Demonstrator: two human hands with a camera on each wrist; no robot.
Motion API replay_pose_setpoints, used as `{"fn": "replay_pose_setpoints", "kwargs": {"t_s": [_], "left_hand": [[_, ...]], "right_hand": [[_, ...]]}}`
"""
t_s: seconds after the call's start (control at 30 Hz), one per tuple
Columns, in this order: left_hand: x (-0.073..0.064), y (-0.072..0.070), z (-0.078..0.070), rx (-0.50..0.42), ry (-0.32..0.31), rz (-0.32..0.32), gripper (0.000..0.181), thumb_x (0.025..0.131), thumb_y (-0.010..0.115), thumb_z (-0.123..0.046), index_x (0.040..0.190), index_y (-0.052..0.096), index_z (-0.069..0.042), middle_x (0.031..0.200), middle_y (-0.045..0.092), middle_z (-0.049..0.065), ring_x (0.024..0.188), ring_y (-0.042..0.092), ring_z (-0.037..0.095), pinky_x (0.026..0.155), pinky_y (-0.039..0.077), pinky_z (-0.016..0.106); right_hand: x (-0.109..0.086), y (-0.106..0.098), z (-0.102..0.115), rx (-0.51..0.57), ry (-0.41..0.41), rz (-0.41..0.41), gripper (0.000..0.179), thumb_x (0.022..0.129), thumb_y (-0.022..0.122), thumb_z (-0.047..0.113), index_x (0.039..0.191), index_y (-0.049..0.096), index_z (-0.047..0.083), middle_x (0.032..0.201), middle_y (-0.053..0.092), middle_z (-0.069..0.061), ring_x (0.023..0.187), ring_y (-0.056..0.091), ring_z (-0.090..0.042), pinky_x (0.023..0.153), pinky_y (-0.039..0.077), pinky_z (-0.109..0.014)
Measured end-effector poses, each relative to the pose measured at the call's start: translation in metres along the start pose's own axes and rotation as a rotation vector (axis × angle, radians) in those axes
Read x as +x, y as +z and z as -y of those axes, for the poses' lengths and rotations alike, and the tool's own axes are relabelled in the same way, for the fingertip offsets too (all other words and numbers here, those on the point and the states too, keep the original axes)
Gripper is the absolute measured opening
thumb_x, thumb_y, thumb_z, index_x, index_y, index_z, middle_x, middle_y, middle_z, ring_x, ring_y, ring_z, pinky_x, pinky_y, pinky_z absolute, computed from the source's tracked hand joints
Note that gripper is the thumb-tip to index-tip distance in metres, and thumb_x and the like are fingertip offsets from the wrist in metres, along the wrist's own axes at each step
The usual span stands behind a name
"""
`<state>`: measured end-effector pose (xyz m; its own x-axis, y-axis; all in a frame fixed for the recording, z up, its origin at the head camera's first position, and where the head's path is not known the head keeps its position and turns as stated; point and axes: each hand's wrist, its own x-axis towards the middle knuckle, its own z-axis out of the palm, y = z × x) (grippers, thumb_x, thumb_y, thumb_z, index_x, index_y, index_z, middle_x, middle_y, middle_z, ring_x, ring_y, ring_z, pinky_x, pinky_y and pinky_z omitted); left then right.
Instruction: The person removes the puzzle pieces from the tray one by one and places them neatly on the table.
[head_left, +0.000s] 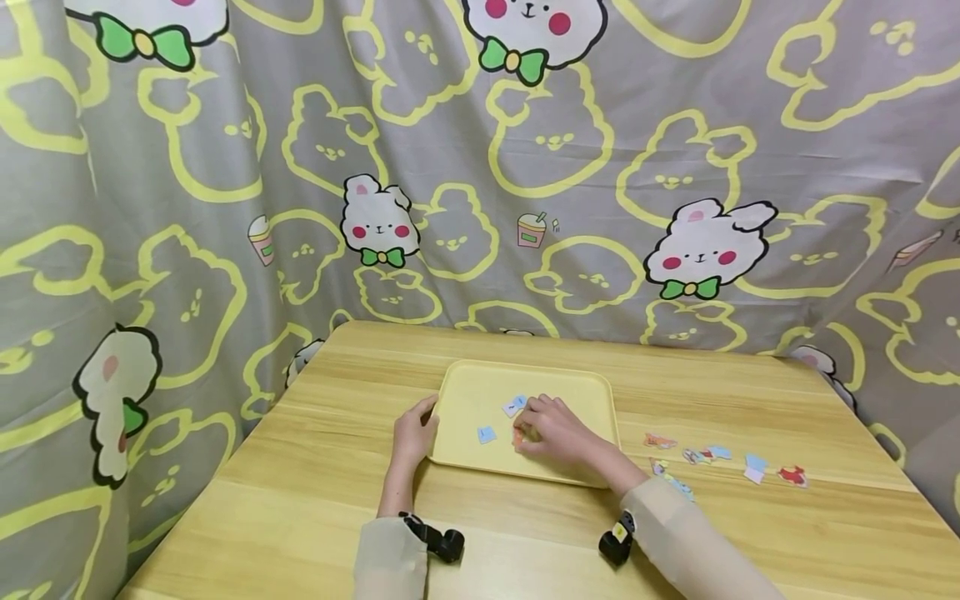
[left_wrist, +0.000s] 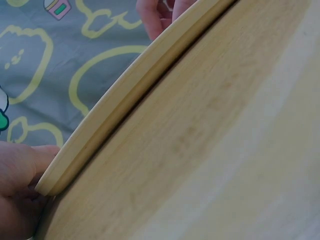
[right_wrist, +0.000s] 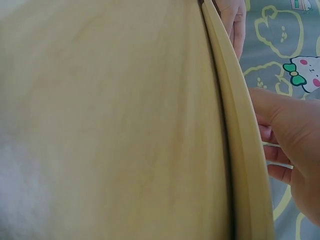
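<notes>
A shallow yellow tray point(head_left: 465, 379) lies on the wooden table. At its left edge my left hand point(head_left: 414, 433) holds the rim, and the left wrist view shows that hand point(left_wrist: 20, 175) around the tray's corner. Over the middle of the tray, my right hand point(head_left: 558, 429) has its fingers curled down and pinches a small orange cutout point(head_left: 517, 437), partly hidden by the fingers. Beside it lie a blue square piece point(head_left: 487, 434) and a white-and-blue piece point(head_left: 513, 407). In the right wrist view the tray wall hides the right hand's point(right_wrist: 300, 145) fingertips.
Right of the tray, several paper cutouts lie on the table point(head_left: 300, 500): an orange one point(head_left: 660, 441), a red one point(head_left: 792, 475), a blue-and-white one point(head_left: 755, 468) and others. A patterned grey curtain point(head_left: 465, 275) hangs behind the table.
</notes>
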<state>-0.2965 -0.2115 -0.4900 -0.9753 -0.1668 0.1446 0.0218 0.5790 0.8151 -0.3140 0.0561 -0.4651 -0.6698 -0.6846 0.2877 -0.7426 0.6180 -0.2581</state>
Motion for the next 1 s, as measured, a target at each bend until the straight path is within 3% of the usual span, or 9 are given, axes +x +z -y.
{"fn": "replay_pose_setpoints", "kwargs": {"t_s": [0.3,0.63,1.0], "left_hand": [[-0.0004,0.0006,0.0003,0.012,0.011,-0.004,0.041,0.096,0.056,-0.003,0.137,0.055,-0.003,0.139,0.058,0.018,0.133,0.050,0.039,0.111,0.044,0.050],[-0.0001,0.0001,-0.0007,0.026,0.023,-0.019,0.040,0.096,0.056,-0.003,0.135,0.057,-0.002,0.136,0.060,0.019,0.132,0.051,0.040,0.112,0.042,0.052],[-0.0007,0.0001,-0.0010,0.023,0.007,-0.016,0.040,0.096,0.055,-0.004,0.136,0.056,-0.003,0.137,0.059,0.019,0.133,0.049,0.040,0.113,0.041,0.052]], "right_hand": [[0.0001,0.0010,0.0004,0.090,0.046,0.012,0.023,0.084,0.074,0.026,0.103,0.070,0.014,0.106,0.066,0.001,0.095,0.051,-0.013,0.084,0.040,-0.031],[0.0001,0.0040,-0.0014,0.029,0.021,-0.030,0.024,0.080,0.077,0.030,0.100,0.071,0.017,0.095,0.070,0.007,0.091,0.054,-0.010,0.084,0.041,-0.029],[-0.0006,0.0005,0.0033,0.078,-0.020,-0.050,0.024,0.079,0.078,0.029,0.098,0.071,0.017,0.091,0.069,0.008,0.090,0.056,-0.010,0.087,0.042,-0.032]]}}
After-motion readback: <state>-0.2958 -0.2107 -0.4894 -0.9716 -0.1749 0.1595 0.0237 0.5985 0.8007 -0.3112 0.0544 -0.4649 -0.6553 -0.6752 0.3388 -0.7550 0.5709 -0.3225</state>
